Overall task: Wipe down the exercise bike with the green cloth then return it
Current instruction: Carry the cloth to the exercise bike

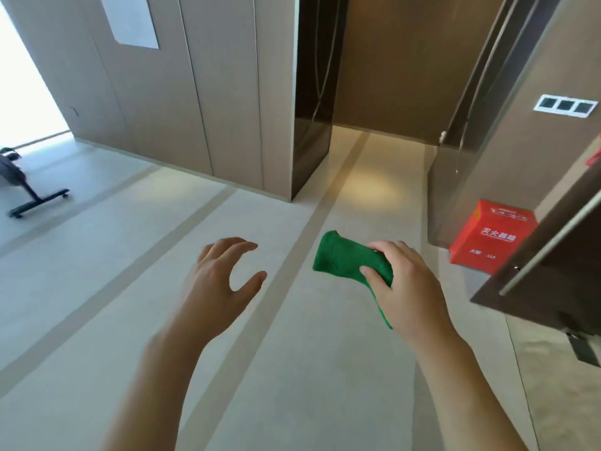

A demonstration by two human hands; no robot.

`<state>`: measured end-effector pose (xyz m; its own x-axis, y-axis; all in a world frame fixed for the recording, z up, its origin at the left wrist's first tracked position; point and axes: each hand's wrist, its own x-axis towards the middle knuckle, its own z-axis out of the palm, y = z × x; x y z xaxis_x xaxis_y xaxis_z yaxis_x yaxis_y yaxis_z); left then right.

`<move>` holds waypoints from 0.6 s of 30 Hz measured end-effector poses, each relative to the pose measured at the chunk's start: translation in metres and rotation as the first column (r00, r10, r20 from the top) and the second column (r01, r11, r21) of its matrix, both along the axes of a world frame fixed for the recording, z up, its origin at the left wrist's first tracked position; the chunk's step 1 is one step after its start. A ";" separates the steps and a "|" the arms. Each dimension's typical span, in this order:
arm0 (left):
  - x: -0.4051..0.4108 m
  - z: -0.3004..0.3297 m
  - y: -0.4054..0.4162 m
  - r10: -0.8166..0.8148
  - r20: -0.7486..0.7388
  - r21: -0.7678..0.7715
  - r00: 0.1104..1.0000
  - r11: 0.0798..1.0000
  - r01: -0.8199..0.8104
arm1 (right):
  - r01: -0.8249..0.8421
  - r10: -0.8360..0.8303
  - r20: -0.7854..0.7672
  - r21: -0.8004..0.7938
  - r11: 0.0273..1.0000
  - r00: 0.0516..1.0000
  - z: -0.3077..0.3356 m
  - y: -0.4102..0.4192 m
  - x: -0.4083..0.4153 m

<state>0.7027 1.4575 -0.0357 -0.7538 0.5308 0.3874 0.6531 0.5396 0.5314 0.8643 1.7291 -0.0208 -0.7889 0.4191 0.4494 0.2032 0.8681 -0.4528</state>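
While our right hand grips the green cloth and our left hand hangs empty with fingers spread, the exercise bike stands well apart at far left, so a slack grip risks dropping the cloth underway.

A single wide-angle view was taken from head height, aimed forward and down over the near floor; far walls were bowed by the lens, hands seen close below.

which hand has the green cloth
The right hand grips the green cloth, thumb and fingers curled round it. The left hand is spread open and holds nothing.
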 end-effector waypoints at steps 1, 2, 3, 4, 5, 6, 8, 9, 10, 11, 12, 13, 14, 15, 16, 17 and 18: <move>-0.002 0.000 0.000 0.033 0.001 0.001 0.999 0.999 -0.033 | -0.025 0.025 0.003 -0.002 1.000 1.000 -0.001 0.006 -0.009; -0.005 0.000 0.002 0.057 0.001 0.003 0.998 0.998 -0.057 | -0.044 0.044 0.001 0.000 0.999 0.999 -0.001 0.012 -0.018; -0.006 -0.001 0.004 0.079 0.002 0.004 0.997 0.997 -0.079 | -0.062 0.062 -0.004 0.003 0.998 0.998 -0.002 0.019 -0.025; -0.007 -0.001 0.007 0.103 0.000 0.003 0.995 0.995 -0.103 | -0.081 0.081 -0.010 0.004 0.997 0.997 -0.002 0.025 -0.033; -0.008 -0.002 0.009 0.127 -0.005 -0.001 0.992 0.992 -0.127 | -0.102 0.102 -0.015 0.001 0.995 0.995 -0.003 0.031 -0.040; -0.009 -0.003 0.010 0.152 -0.011 -0.007 0.988 0.988 -0.153 | -0.126 0.126 -0.017 -0.004 0.992 0.992 -0.004 0.037 -0.047; -0.009 -0.005 0.008 0.209 -0.029 -0.026 0.978 0.977 -0.209 | -0.172 0.172 -0.013 -0.005 0.985 0.985 -0.008 0.047 -0.060; -0.009 -0.005 0.006 0.238 -0.037 -0.036 0.970 0.970 -0.240 | -0.191 0.191 -0.011 -0.005 0.982 0.982 -0.011 0.050 -0.066; -0.008 -0.005 0.003 0.268 -0.045 -0.046 0.962 0.962 -0.270 | -0.211 0.211 -0.012 -0.007 0.978 0.977 -0.014 0.052 -0.072; -0.006 -0.005 0.000 0.294 -0.052 -0.058 0.954 0.953 -0.297 | -0.233 0.232 -0.016 -0.013 0.972 0.972 -0.017 0.054 -0.078; -0.004 -0.004 -0.004 0.317 -0.056 -0.070 0.947 0.944 -0.321 | -0.256 0.255 -0.024 -0.022 0.967 0.967 -0.019 0.054 -0.084; -0.002 -0.004 -0.008 0.339 -0.061 -0.083 0.939 0.935 -0.344 | -0.279 0.278 -0.030 -0.033 0.960 0.960 -0.022 0.054 -0.090; 0.001 -0.003 -0.012 0.362 -0.064 -0.095 0.930 0.926 -0.366 | -0.301 0.300 -0.034 -0.043 0.953 0.953 -0.024 0.053 -0.095; 0.003 -0.002 -0.017 0.383 -0.066 -0.103 0.921 0.916 -0.389 | -0.321 0.320 -0.037 -0.051 0.946 0.947 -0.025 0.050 -0.101; 0.005 -0.001 -0.022 0.405 -0.063 -0.108 0.912 0.906 -0.410 | -0.339 0.337 -0.041 -0.056 0.939 0.941 -0.026 0.047 -0.106; 0.006 0.000 -0.028 0.427 -0.059 -0.110 0.902 0.896 -0.431 | -0.353 0.351 -0.044 -0.060 0.934 0.935 -0.026 0.043 -0.112; 0.006 0.001 -0.033 0.449 -0.055 -0.110 0.892 0.885 -0.452 | -0.366 0.364 -0.044 -0.066 0.928 0.930 -0.027 0.038 -0.118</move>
